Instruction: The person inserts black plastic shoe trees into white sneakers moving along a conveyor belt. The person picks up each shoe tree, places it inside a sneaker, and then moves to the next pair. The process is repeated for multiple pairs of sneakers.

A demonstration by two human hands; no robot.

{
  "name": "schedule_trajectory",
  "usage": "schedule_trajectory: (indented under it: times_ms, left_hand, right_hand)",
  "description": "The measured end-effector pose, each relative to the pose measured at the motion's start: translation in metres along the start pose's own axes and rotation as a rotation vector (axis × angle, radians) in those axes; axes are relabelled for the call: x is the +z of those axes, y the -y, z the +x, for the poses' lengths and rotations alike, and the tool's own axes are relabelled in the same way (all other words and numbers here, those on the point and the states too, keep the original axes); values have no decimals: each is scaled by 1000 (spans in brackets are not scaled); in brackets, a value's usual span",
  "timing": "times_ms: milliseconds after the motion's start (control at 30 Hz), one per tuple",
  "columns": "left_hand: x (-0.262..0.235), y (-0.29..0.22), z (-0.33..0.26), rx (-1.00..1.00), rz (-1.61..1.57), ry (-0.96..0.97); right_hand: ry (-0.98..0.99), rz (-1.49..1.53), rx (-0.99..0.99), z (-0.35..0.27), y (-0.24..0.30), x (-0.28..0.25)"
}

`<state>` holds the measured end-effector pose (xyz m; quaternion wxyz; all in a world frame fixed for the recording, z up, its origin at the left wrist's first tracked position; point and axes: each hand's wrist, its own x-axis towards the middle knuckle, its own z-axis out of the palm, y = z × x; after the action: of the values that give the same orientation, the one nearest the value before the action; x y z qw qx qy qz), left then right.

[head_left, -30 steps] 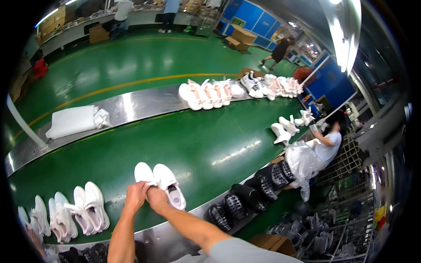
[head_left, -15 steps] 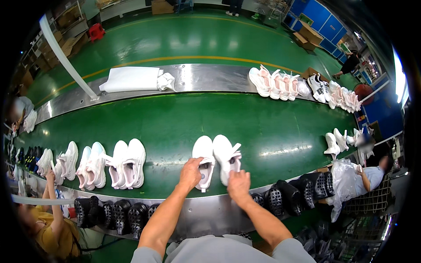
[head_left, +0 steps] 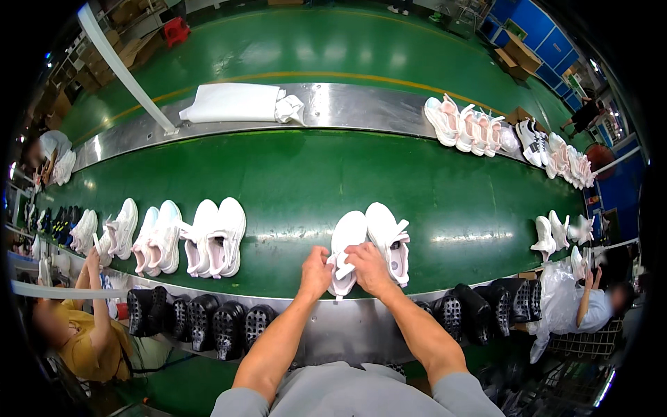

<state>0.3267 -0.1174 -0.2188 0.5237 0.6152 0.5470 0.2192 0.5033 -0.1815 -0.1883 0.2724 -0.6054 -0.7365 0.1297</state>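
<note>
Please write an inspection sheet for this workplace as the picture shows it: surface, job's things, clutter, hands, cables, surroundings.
Surface: green belt between steel rails.
Job's things: white shoe pair at the near edge; left hand and right hand both on the left shoe.
Clutter: more white pairs to the left, shoe row on the far rail, white sheets, black lasts below the near rail.
Hands: bare, gripping the shoe's heel end.
Cables: nothing seen.
Surroundings: seated workers at left and right; green floor, boxes beyond.
</note>
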Motion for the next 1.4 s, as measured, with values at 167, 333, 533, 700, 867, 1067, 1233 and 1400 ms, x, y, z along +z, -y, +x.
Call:
schedule_trajectory:
  times_ms: [167,333,533,700,867,1067,1233,1400]
  left_hand:
    - [-7,-1,-4,279,93,-6]
    - [-18,-61,-19,725,465,14]
    - [-30,-48,-15,806,703,247]
    - [-25,-53,-32,879,944,205]
    - [-32,-38,-62,627,459,199]
    - [3,13,-21,-175,333,-30]
    - [-26,20,-4,-364,-151,195]
    - [-93,-40,-31,-252,33,360]
  right_hand:
    - [-22,297,261,16,18,8]
    - [-116,819,736,8,-1,-9]
    - [-113,476,799,1,-10,-16]
    - [-126,658,888,3,-5,-11]
    - [-142,832,811,7,-3,-18]
    - [-36,952,689,21,4,-23]
    - [155,1066,640,33,33,-78]
    - [215,951,612,35,68,-103]
